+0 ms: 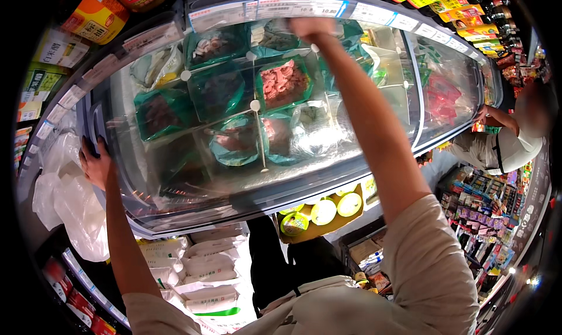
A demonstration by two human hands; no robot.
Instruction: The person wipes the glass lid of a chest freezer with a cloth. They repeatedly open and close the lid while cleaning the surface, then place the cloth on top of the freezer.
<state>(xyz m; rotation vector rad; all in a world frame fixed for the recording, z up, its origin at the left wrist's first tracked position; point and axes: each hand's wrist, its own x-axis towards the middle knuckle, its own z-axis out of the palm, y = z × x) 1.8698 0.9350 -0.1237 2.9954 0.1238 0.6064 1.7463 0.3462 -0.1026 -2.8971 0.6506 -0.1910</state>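
Observation:
A chest freezer (281,202) with a clear sliding lid (232,175) lies before me. My left hand (97,164) rests on the lid's left frame, fingers apart, just below a dark handle (97,115). At the far rim, by the strip of price labels (303,8), is my right hand (314,28); it is blurred, so its grip is unclear. Under the lid, dividers with white round caps separate several green bags of frozen food. One open bag holds pink frozen meat pieces (284,80). Clear bags (314,126) lie nearer me, partly hidden by glare.
White plastic bags (72,194) hang at the freezer's left end. Below its front edge are stacked white sacks (210,269) and a carton of round tubs (324,211). Another person (496,137) stands at the right end. Bottles (491,10) line the back shelf.

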